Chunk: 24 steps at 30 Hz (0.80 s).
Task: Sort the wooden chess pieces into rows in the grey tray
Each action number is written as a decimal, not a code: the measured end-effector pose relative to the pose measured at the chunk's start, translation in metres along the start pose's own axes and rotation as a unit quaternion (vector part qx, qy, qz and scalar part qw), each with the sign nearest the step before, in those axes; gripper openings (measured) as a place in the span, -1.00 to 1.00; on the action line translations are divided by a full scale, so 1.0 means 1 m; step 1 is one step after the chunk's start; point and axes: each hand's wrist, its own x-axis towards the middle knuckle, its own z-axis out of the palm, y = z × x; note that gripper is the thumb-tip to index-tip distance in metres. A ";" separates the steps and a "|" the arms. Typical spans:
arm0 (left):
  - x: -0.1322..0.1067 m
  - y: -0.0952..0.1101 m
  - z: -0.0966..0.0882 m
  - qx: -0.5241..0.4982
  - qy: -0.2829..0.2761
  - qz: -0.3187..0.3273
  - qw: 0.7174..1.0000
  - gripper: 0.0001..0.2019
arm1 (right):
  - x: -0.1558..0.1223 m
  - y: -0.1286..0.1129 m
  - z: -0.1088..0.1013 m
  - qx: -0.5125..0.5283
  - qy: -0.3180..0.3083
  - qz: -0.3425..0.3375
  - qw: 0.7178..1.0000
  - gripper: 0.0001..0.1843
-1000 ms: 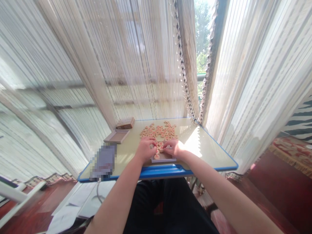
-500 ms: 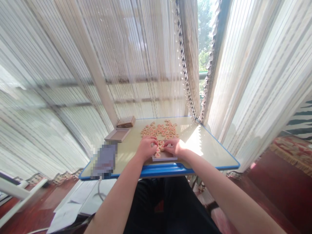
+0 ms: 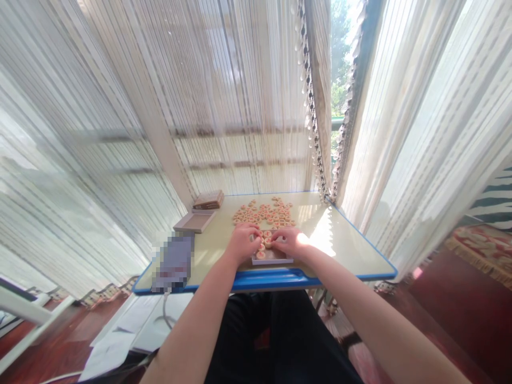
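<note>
A shallow box [image 3: 273,262] lies at the table's front edge, with round wooden xiangqi pieces marked in red set in rows along its left side. My right hand [image 3: 291,241] reaches in from the right, thumb and forefinger pinched at the edge of a xiangqi piece [image 3: 268,243] in the second row. From the left, my left hand [image 3: 244,243] curls over the box's left wall, its thumb and finger closed about a piece in the left row; the fingers partly cover it. Nearest me in that row sits another piece [image 3: 261,255].
Many loose xiangqi pieces [image 3: 264,212] are spread behind the box. On the left are a shallow box lid [image 3: 195,221], a folded brown stack [image 3: 208,199] and a blurred-out flat device [image 3: 174,262] with a cable. The table [image 3: 352,255] has a blue rim; curtains hang behind it.
The view has shifted slightly, so everything sits a little farther right. Both hands stay at the same pieces in the box, with barely any movement of the fingers.
</note>
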 end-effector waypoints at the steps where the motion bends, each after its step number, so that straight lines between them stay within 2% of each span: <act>1: 0.000 0.000 0.000 0.000 0.000 0.000 1.000 -0.89 | 0.000 0.000 0.000 0.000 0.001 0.001 1.000 -0.95; 8: 0.000 0.003 -0.001 -0.006 -0.004 -0.008 1.000 -0.89 | 0.000 -0.002 -0.003 -0.008 -0.013 0.003 1.000 -0.94; 15: 0.000 0.001 0.000 -0.024 -0.004 -0.005 1.000 -0.88 | -0.001 -0.002 -0.001 -0.007 0.002 0.013 1.000 -0.94; 24: 0.002 -0.003 -0.002 0.006 0.037 -0.032 0.999 -0.89 | 0.001 0.004 -0.001 0.013 -0.012 -0.007 1.000 -0.88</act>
